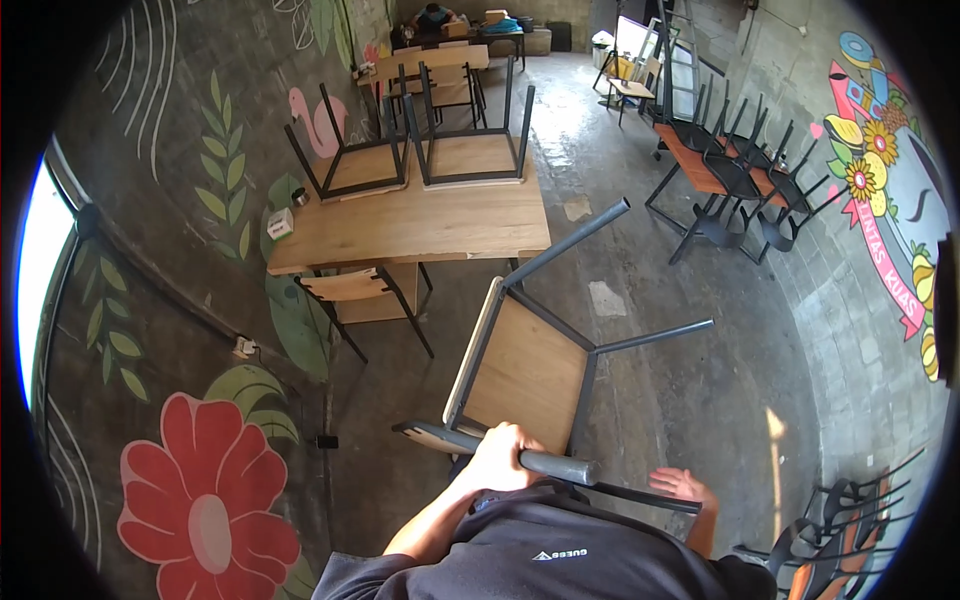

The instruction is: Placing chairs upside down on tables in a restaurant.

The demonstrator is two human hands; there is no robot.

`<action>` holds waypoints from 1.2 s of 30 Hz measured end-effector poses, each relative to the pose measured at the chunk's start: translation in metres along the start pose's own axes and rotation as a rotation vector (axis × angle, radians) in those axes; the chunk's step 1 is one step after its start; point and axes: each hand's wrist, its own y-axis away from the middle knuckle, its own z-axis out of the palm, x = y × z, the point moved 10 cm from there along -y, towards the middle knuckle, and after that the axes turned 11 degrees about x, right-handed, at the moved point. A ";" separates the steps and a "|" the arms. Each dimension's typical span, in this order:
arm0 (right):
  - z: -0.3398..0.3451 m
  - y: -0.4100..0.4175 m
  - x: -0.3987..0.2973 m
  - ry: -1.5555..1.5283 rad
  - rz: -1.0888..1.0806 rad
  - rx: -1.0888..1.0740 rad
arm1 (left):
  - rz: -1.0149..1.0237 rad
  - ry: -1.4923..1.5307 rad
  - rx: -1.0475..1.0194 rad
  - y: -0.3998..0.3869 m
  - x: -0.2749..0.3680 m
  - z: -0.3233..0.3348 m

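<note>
A chair with a wooden seat (529,364) and dark metal legs is tilted in front of my body, the seat's underside facing up. My left hand (504,459) is closed around one of its metal legs, close to my chest. Beside another leg, at the lower right, my right hand (681,487) has its fingers spread; whether it touches that leg I cannot tell. Beyond the chair stands a wooden table (450,225) with two chairs upside down on it, a small white box (279,224) and a dark round container (300,197).
An upright wooden chair (352,289) stands at the table's near side. Black chairs lie upturned on a reddish table (690,166) at the right, and more black chairs (836,525) are at the lower right. A painted wall runs along the left. Far back, a person (433,16) is at another table.
</note>
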 end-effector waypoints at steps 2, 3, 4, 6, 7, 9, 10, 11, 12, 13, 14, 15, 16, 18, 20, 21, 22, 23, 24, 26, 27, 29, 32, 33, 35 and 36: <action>0.039 -0.008 -0.014 -0.295 -0.216 -0.014 | -0.013 0.046 -0.001 -0.011 -0.006 -0.009; 0.065 -0.015 -0.031 -0.459 -0.344 -0.081 | -0.008 0.037 0.025 -0.015 -0.010 -0.015; 0.076 -0.021 -0.045 -0.625 -0.483 -0.138 | 0.006 0.033 0.041 -0.021 -0.015 -0.018; 0.068 -0.052 -0.031 -0.736 -0.468 -0.004 | 0.006 0.038 0.052 -0.033 -0.027 -0.026; 0.072 -0.056 -0.046 -0.796 -0.557 -0.086 | 0.010 0.036 0.068 -0.038 -0.034 -0.035; 0.088 -0.063 -0.083 -0.765 -0.691 -0.036 | 0.028 0.058 0.081 -0.053 -0.052 -0.057; 0.100 -0.070 -0.101 -0.766 -0.690 -0.027 | 0.049 0.076 0.096 -0.061 -0.057 -0.072; 0.112 -0.074 -0.125 -0.777 -0.732 -0.062 | 0.015 0.110 0.100 -0.071 -0.063 -0.090; 0.126 -0.078 -0.147 -0.787 -0.771 -0.103 | 0.009 0.195 0.189 -0.074 -0.085 -0.111; 0.139 -0.086 -0.164 -0.748 -0.755 -0.090 | -0.045 0.228 0.249 -0.077 -0.103 -0.131; 0.150 -0.095 -0.181 -0.710 -0.751 -0.070 | -0.093 0.264 0.299 -0.084 -0.121 -0.151; 0.160 -0.108 -0.196 -0.669 -0.740 -0.057 | -0.120 0.218 0.406 -0.085 -0.140 -0.177; 0.171 -0.121 -0.213 -0.676 -0.748 -0.052 | -0.146 0.171 0.513 -0.083 -0.160 -0.201; 0.198 -0.145 -0.244 -0.544 -0.776 -0.066 | -0.146 0.157 0.587 -0.096 -0.168 -0.240; 0.217 -0.170 -0.273 -0.484 -0.823 -0.131 | -0.109 0.179 0.564 -0.113 -0.175 -0.268; 0.235 -0.176 -0.291 -0.418 -0.846 -0.163 | -0.118 0.305 0.615 -0.118 -0.180 -0.282; 0.253 -0.180 -0.308 -0.350 -0.868 -0.196 | -0.138 0.317 0.666 -0.122 -0.183 -0.296; 0.261 -0.189 -0.321 -0.376 -0.870 -0.193 | -0.152 0.361 0.685 -0.126 -0.193 -0.308; 0.269 -0.198 -0.333 -0.402 -0.872 -0.189 | -0.167 0.407 0.703 -0.130 -0.204 -0.318; 0.283 -0.215 -0.353 -0.379 -0.872 -0.188 | -0.181 0.464 0.728 -0.137 -0.221 -0.334; 0.292 -0.221 -0.361 -0.350 -0.871 -0.214 | -0.194 0.523 0.756 -0.139 -0.231 -0.340; 0.313 -0.227 -0.376 -0.278 -0.869 -0.252 | -0.214 0.519 0.803 -0.139 -0.244 -0.352; 0.302 -0.244 -0.385 -0.287 -0.839 -0.136 | -0.199 0.392 0.695 -0.155 -0.239 -0.353; 0.296 -0.251 -0.388 -0.325 -0.845 -0.090 | -0.168 0.364 0.661 -0.163 -0.231 -0.353; 0.291 -0.260 -0.391 -0.331 -0.824 -0.061 | -0.144 0.338 0.630 -0.173 -0.230 -0.352; 0.289 -0.265 -0.392 -0.346 -0.811 -0.039 | -0.153 0.318 0.632 -0.176 -0.236 -0.351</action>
